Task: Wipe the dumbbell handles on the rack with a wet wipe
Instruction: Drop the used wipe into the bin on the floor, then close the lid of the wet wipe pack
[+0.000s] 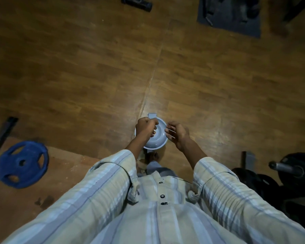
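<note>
A: What are the hands doing?

B: The left hand (145,126) curls its fingers over the rim of a round, smooth, pale blue plastic tub (158,136) with a small tab at its far edge. The right hand (177,133) is beside the tub, fingers bent at its other edge; whether it grips, I cannot tell.

A: The wipe, the dumbbells?

B: Neither shows clearly. The tub is held above a glossy wood-plank floor (95,67). A blue rubbery weight plate (22,164) with cut-out grips lies left; black plates on a steel bar (289,169) sit right. The sleeves (104,182) are striped cotton.
</note>
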`<control>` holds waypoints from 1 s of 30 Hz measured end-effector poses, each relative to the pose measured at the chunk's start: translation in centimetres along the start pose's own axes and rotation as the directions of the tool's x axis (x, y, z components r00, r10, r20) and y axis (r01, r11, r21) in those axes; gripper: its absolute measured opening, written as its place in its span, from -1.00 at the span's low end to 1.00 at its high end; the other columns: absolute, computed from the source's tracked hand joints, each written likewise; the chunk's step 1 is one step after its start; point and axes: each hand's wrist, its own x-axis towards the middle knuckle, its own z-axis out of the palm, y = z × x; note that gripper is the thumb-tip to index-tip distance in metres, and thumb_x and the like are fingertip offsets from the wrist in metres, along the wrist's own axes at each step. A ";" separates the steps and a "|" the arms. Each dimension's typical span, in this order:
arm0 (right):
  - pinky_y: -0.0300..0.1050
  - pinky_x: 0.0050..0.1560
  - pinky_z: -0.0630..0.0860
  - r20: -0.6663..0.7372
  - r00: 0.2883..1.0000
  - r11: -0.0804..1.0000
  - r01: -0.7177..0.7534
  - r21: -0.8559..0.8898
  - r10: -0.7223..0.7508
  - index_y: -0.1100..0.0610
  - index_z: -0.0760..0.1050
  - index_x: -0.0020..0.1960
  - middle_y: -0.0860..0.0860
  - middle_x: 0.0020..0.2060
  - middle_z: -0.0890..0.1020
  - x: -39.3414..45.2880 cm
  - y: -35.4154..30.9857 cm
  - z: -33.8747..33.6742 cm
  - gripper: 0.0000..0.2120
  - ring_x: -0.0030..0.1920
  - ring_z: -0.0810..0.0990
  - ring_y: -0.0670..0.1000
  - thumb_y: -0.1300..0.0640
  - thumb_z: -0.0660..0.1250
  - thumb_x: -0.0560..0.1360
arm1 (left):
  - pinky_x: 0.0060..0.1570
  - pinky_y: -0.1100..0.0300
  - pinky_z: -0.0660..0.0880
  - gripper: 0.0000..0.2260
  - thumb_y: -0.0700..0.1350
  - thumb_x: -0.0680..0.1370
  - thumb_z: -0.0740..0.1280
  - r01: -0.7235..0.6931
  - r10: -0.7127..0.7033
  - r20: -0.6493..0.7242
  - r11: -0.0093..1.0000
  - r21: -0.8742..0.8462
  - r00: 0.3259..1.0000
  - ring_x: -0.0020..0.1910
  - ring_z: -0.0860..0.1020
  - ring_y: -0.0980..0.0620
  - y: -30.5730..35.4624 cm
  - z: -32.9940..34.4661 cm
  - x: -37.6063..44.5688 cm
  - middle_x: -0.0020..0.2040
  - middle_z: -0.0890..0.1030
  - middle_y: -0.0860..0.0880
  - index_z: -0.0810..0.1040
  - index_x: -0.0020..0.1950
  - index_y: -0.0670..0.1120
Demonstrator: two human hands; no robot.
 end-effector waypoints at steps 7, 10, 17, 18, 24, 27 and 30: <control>-0.14 -0.23 0.59 -0.120 0.991 0.983 0.080 0.164 -0.061 0.14 0.63 -0.04 0.01 -0.22 0.70 -2.9 0.9 -7.0 -0.92 -0.24 0.67 0.01 0.17 0.42 0.48 | -0.42 0.13 0.42 -0.84 -0.16 0.42 0.39 -0.108 0.092 0.193 0.991 0.078 0.977 -0.48 0.45 -0.08 -0.3 5.3 -3.7 -0.42 0.54 -0.13 0.51 -0.30 -0.21; -0.16 -0.25 0.57 -0.168 0.983 0.968 0.111 0.225 -0.073 0.17 0.62 -0.01 0.01 -0.25 0.69 -4.1 1.1 -10.2 -0.90 -0.26 0.66 0.01 0.18 0.41 0.50 | -0.42 0.16 0.38 -0.87 -0.14 0.37 0.40 -0.131 0.097 0.264 0.985 0.112 0.960 -0.50 0.44 -0.06 -0.3 8.0 -5.3 -0.43 0.54 -0.10 0.53 -0.30 -0.19; -0.12 -0.19 0.59 -0.319 0.942 0.888 0.232 0.397 -0.103 0.17 0.63 0.01 0.02 -0.25 0.70 -7.7 4.0 -22.3 -0.90 -0.22 0.67 0.02 0.18 0.42 0.52 | -0.43 0.16 0.36 -0.86 -0.12 0.33 0.40 -0.254 0.140 0.431 0.942 0.219 0.891 -0.53 0.42 -0.04 -2.6 17.3 -12.0 -0.42 0.54 -0.08 0.57 -0.24 -0.20; -0.13 -0.19 0.58 -0.337 0.936 0.877 0.246 0.414 -0.104 0.17 0.63 0.02 0.02 -0.25 0.70 -8.3 4.6 -24.3 -0.90 -0.22 0.67 0.02 0.18 0.42 0.52 | -0.43 0.16 0.36 -0.86 -0.12 0.34 0.40 -0.273 0.145 0.460 0.935 0.226 0.876 -0.53 0.42 -0.03 -3.2 18.8 -13.2 -0.42 0.53 -0.08 0.56 -0.23 -0.20; -0.17 -0.28 0.57 -0.432 0.898 0.812 0.315 0.491 -0.087 0.15 0.63 0.02 0.01 -0.24 0.71 -12.3 9.2 -37.2 -0.89 -0.22 0.69 0.01 0.17 0.44 0.50 | -0.44 0.16 0.33 -0.85 -0.13 0.33 0.39 -0.356 0.148 0.582 0.897 0.261 0.800 -0.53 0.42 -0.04 -7.9 28.3 -22.3 -0.45 0.51 -0.05 0.54 -0.20 -0.19; -0.15 -0.27 0.54 -0.470 0.880 0.778 0.339 0.528 -0.065 0.19 0.62 -0.05 0.03 -0.27 0.69 -14.6 11.4 -43.4 -0.92 -0.30 0.67 0.00 0.18 0.44 0.49 | -0.41 0.15 0.40 -0.84 -0.12 0.34 0.40 -0.409 0.150 0.634 0.867 0.284 0.758 -0.48 0.49 -0.05 -10.3 32.7 -27.2 -0.40 0.57 -0.08 0.60 -0.18 -0.21; -0.12 -0.23 0.53 -0.500 0.865 0.735 0.370 0.568 -0.049 0.18 0.62 -0.11 0.03 -0.31 0.68 -17.1 13.5 -49.2 -0.97 -0.33 0.63 -0.01 0.22 0.43 0.51 | -0.38 0.13 0.44 -0.83 -0.11 0.39 0.39 -0.461 0.153 0.684 0.837 0.293 0.713 -0.42 0.54 -0.07 -12.6 36.6 -31.5 -0.35 0.61 -0.10 0.61 -0.13 -0.21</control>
